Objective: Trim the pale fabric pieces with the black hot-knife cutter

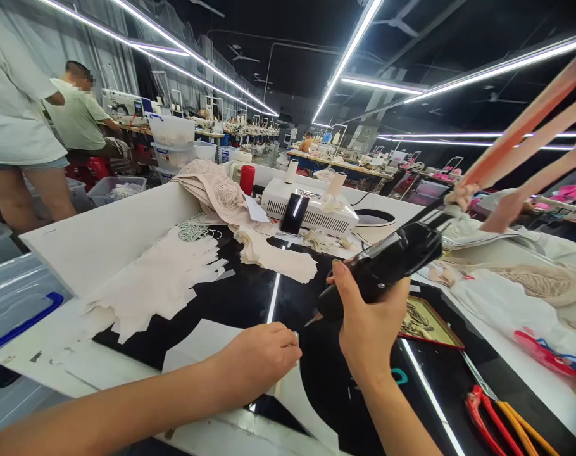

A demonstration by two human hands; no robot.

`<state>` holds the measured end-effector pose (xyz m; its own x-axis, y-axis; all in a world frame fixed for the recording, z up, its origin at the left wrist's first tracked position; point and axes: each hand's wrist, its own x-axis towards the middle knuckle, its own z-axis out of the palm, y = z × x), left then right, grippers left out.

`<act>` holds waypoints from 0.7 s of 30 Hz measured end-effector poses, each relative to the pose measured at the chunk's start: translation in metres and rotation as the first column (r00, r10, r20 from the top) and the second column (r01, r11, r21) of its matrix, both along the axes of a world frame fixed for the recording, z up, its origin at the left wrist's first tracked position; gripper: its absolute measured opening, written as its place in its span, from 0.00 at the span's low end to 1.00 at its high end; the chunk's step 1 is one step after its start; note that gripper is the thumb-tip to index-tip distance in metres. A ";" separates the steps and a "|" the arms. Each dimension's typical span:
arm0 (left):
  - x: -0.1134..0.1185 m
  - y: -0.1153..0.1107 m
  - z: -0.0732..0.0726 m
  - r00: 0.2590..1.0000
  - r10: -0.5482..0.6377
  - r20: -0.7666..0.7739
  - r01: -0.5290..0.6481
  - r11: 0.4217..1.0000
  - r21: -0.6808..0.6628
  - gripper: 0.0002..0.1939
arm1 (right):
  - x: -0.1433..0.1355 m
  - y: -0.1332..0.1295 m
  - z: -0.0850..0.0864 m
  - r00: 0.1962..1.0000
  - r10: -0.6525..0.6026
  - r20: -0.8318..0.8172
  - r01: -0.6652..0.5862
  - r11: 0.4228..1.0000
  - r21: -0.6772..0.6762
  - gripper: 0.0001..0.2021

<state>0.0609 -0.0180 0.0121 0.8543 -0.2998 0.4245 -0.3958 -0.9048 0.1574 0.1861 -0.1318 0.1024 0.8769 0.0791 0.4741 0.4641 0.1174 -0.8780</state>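
Note:
My right hand [371,323] is wrapped round a black handheld power tool [387,263], its exact kind unclear. The tool is raised and tilted above the dark tabletop [240,297], and pinkish fabric strips [520,145] tied at its upper end run up to the right. My left hand [264,354] is closed low over a white sheet or fabric piece [197,342]; what its fingertips pinch, if anything, is hidden. Ahead lie a pile of pale cut fabric pieces [150,278] and another cream stack [278,253].
A white machine box [311,206] with a phone [294,214] against it stands at the back. To the right are a small tray [430,323] and red- and orange-handled tools [497,418]. Low white walls edge the table. A standing person [17,107] is at far left.

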 end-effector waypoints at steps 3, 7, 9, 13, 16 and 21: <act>0.008 -0.003 -0.004 1.000 0.000 0.013 -0.001 0.999 0.053 0.11 | 0.001 0.005 -0.007 0.997 -0.030 0.068 0.025 0.997 0.071 0.26; 0.008 -0.006 -0.013 0.998 0.015 0.065 -0.024 0.991 0.135 0.13 | 0.002 0.008 -0.015 0.987 0.077 0.145 -0.102 0.978 0.179 0.25; 0.005 -0.007 -0.017 0.994 0.027 0.102 -0.043 0.986 0.158 0.14 | 0.004 0.008 -0.019 0.976 0.161 0.147 -0.189 0.960 0.207 0.24; 0.000 -0.010 -0.020 0.982 0.028 0.184 -0.067 0.975 0.211 0.15 | 0.008 0.006 -0.027 0.955 0.258 0.147 -0.288 0.928 0.237 0.22; -0.002 -0.012 -0.022 0.975 0.033 0.222 -0.082 0.972 0.219 0.16 | 0.011 0.006 -0.029 0.942 0.299 0.151 -0.329 0.909 0.254 0.25; -0.003 -0.015 -0.024 0.971 0.039 0.236 -0.088 0.976 0.200 0.15 | 0.012 0.007 -0.028 0.934 0.338 0.119 -0.358 0.894 0.269 0.26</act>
